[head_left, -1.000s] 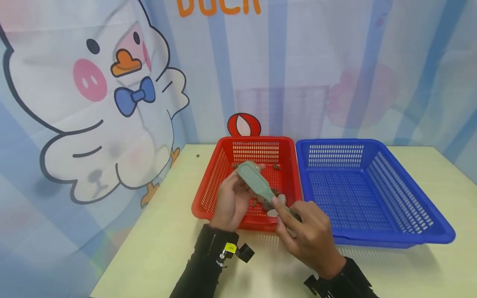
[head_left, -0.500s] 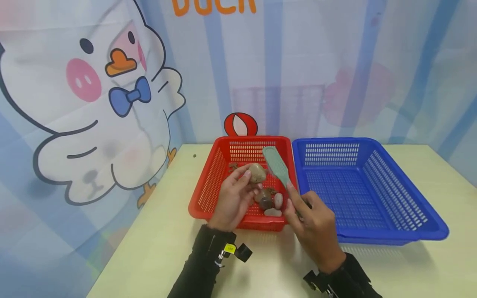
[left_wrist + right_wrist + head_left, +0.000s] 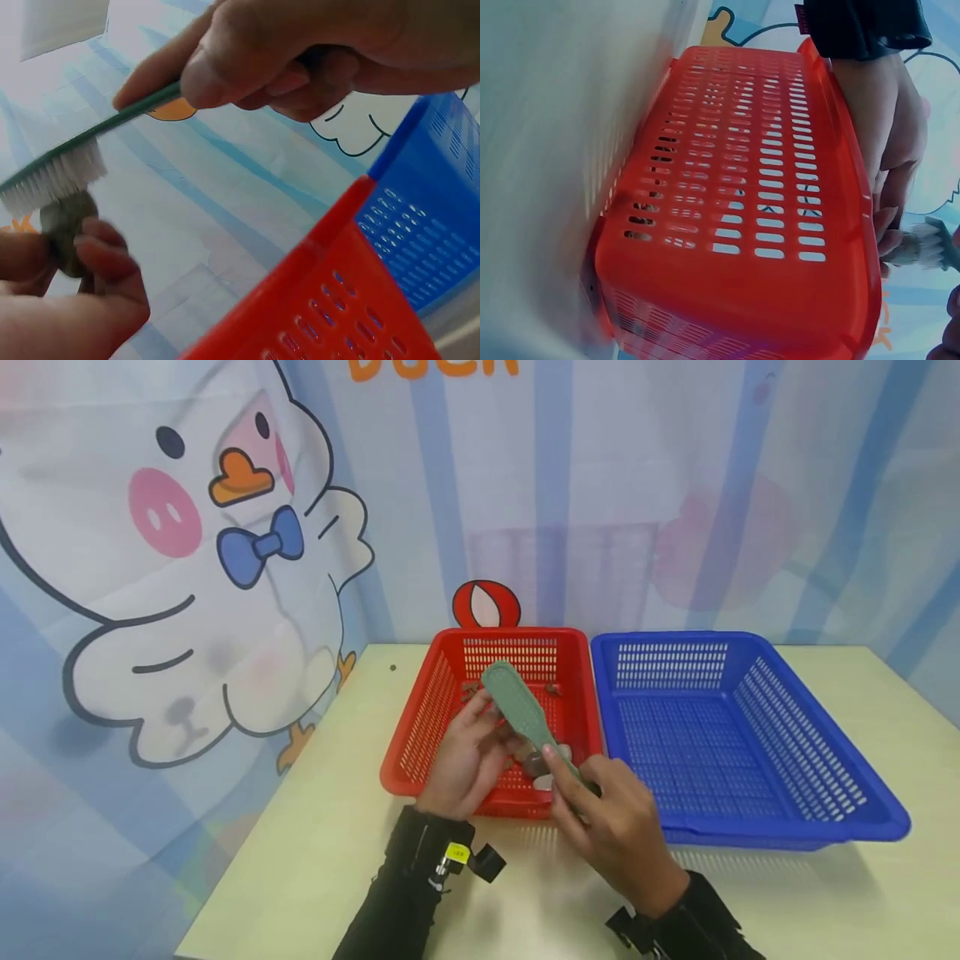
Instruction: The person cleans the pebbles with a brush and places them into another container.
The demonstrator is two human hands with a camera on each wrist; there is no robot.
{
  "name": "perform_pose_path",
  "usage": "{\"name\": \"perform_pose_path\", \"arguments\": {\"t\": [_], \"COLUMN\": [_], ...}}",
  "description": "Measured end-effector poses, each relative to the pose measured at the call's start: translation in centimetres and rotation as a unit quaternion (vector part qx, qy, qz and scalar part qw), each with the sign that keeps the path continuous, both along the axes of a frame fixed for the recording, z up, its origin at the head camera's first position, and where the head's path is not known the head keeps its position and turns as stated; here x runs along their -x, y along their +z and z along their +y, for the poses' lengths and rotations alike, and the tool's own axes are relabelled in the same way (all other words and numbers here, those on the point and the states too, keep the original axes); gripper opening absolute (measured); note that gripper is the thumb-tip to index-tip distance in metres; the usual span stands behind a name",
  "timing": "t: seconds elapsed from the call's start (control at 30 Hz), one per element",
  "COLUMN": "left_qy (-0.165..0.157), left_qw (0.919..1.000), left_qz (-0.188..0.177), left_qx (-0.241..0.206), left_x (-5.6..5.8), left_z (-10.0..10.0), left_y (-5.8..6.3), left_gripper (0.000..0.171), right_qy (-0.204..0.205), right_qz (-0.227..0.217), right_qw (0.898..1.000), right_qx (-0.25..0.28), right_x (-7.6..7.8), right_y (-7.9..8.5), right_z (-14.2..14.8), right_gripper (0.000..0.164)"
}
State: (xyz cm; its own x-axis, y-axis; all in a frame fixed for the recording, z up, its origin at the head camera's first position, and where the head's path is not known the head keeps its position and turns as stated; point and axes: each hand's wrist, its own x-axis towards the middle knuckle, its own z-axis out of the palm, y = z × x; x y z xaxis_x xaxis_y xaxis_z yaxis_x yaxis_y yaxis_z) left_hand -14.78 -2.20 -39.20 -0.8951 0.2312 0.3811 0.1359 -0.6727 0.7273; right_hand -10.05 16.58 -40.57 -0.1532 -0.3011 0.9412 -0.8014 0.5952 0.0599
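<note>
In the head view my left hand (image 3: 461,772) is over the red basket (image 3: 405,764). Its fingers pinch a dark smooth stone (image 3: 66,229), which the left wrist view shows clearly; from the head it is mostly hidden behind the brush. My right hand (image 3: 622,827) grips a green scrub brush (image 3: 517,702) by its handle, forefinger stretched along the back. White bristles (image 3: 58,178) face down and meet the top of the stone. Several other stones lie in the basket, among them a grey-brown stone (image 3: 536,765) and a pale one (image 3: 543,783) near the front.
A blue basket (image 3: 813,835) stands right of the red one, rims close together. Small brown bits (image 3: 553,689) lie at the back of the red basket. Both baskets rest on a pale yellow table (image 3: 300,860), with a printed cloth (image 3: 600,468) behind.
The brush was over the stone, lifted away to the right and exposed it half a second ago, and now is back down on it. My left hand keeps its hold on the stone.
</note>
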Motion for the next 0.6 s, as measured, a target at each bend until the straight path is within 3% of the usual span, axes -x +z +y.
{"name": "perform_pose_path", "arguments": {"t": [0.13, 0.27, 0.43, 0.6], "left_qy": [-0.041, -0.04, -0.011, 0.013], "left_qw": [0.9983, 0.9978, 0.9985, 0.9968], "left_qz": [0.012, -0.006, -0.053, -0.063], "left_qx": [0.04, 0.052, -0.007, -0.047], "left_x": [-0.16, -0.21, -0.07, 0.1], "left_z": [-0.07, -0.17, -0.2, -0.18], "left_y": [0.24, 0.31, 0.4, 0.36], "left_gripper": [0.045, 0.039, 0.028, 0.033], "right_qy": [-0.016, -0.032, -0.019, 0.028], "right_qz": [-0.001, 0.0, 0.025, 0.035], "right_qw": [1.0, 0.999, 0.997, 0.998], "right_qx": [0.018, 0.043, 0.069, 0.035], "right_x": [0.24, 0.23, -0.1, -0.55], "right_y": [0.13, 0.35, 0.87, 0.87], "right_z": [0.02, -0.04, 0.03, -0.15], "right_gripper": [0.034, 0.033, 0.031, 0.032]}}
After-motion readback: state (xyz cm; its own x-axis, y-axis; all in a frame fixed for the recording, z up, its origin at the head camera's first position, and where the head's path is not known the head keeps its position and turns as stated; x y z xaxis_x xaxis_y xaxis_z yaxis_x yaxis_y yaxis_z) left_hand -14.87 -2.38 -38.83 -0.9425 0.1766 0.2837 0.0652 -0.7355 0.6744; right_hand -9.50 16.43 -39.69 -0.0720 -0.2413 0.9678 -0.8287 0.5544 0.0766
